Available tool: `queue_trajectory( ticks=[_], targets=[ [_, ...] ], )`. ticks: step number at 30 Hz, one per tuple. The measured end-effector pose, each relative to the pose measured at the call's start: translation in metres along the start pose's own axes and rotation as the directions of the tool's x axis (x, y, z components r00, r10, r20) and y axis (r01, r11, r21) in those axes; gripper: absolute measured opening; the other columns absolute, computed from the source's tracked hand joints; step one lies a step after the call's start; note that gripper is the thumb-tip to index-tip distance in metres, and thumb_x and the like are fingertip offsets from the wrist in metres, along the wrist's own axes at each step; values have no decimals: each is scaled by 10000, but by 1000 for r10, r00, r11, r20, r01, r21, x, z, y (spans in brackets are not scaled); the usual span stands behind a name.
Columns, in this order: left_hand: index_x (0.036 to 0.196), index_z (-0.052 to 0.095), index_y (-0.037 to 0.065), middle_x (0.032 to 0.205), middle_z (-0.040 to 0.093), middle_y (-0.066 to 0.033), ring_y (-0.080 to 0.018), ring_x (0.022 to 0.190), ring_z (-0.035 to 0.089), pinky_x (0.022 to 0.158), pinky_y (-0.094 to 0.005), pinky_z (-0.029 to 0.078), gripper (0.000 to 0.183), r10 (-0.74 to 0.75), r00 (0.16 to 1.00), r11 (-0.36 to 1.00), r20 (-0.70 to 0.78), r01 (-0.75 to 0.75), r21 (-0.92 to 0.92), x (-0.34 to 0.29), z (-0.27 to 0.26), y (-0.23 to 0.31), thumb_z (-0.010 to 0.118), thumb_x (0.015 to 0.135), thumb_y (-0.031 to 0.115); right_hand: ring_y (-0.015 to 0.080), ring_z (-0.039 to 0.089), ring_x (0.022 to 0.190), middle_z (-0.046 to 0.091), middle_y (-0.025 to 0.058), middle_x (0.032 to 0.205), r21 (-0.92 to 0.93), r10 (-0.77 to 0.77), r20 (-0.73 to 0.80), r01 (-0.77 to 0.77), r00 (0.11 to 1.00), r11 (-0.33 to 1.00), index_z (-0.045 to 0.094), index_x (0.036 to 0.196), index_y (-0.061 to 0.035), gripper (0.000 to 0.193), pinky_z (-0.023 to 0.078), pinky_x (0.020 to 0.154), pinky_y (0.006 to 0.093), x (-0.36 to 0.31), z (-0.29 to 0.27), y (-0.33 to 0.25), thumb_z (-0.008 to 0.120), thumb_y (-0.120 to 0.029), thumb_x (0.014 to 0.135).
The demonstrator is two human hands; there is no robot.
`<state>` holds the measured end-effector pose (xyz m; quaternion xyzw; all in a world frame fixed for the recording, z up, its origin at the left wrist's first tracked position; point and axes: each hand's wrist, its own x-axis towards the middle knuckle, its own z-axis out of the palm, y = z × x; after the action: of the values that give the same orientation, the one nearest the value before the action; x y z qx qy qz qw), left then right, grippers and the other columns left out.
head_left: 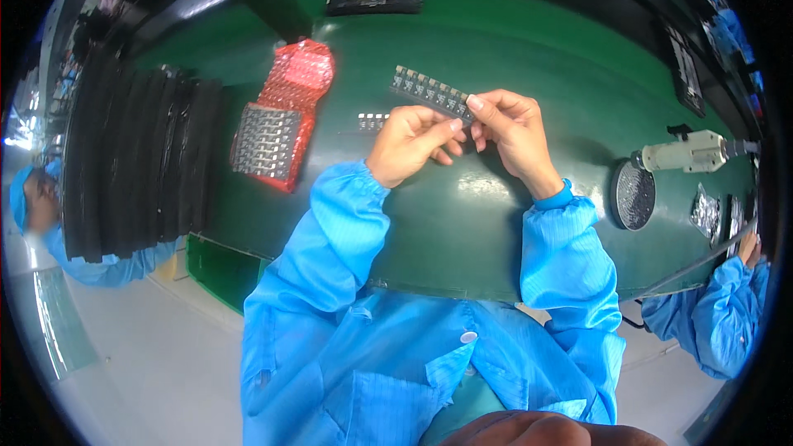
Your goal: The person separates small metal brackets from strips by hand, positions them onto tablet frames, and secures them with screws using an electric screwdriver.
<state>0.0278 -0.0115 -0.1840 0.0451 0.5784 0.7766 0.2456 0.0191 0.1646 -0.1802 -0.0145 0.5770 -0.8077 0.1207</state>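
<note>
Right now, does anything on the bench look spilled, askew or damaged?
No spill or obvious damage shows; the dark strip in the right hand looks straight. Slightly untidy: a crumpled silvery packet lies loose at far right, and the red bubble wrap sits aslant under a set of similar strips.

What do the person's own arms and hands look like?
Both arms wear loose, bright blue sleeves: the left sleeve and right sleeve are wrinkled, with faint fine lines in the cloth. The left sleeve gathers at the wrist; a snug, deeper blue cuff shows at the right one. The left hand and right hand are bare, without gloves.
</note>
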Motion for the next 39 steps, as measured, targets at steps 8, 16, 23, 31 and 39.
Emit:
queue_trajectory(
  ticks=[8,16,23,31,39],
  targets=[
    [864,618,-48,776,631,-90,-125,657,602,567,-239,491,179,105,991,969,-85,-82,232,0,-5,3,553,874,118,65,538,562,610,35,670,-104,-3,50,8,999,995,646,848,2,149,437,473,193,11,8,4,638,-146,831],
    [819,589,-57,720,616,-93,-125,602,596,527,-239,492,170,120,981,938,-150,-63,342,0,1,-5,549,873,99,62,540,561,625,39,704,-272,29,39,-17,999,962,636,786,13,129,433,485,191,8,6,3,650,-113,811],
    [751,591,-77,650,621,-97,-108,513,586,443,-233,473,163,205,942,931,-267,-104,350,-1,6,-14,586,803,78,78,519,484,585,65,651,-599,-454,43,387,890,701,627,742,33,78,391,421,212,-3,15,14,655,-39,753],
    [782,594,-61,667,607,-85,-115,553,590,487,-235,489,142,133,967,966,-217,-78,247,-4,-2,-6,559,834,66,78,514,506,587,62,588,-678,-227,70,213,971,703,622,704,35,173,394,433,245,6,1,-2,658,-116,780],
    [787,600,-63,677,609,-92,-123,582,601,509,-237,494,165,77,997,940,-30,-63,334,-4,-6,1,547,856,78,49,502,565,604,16,685,-359,47,183,22,982,933,632,798,9,131,384,481,195,8,-4,-8,622,-116,836]
  ],
)
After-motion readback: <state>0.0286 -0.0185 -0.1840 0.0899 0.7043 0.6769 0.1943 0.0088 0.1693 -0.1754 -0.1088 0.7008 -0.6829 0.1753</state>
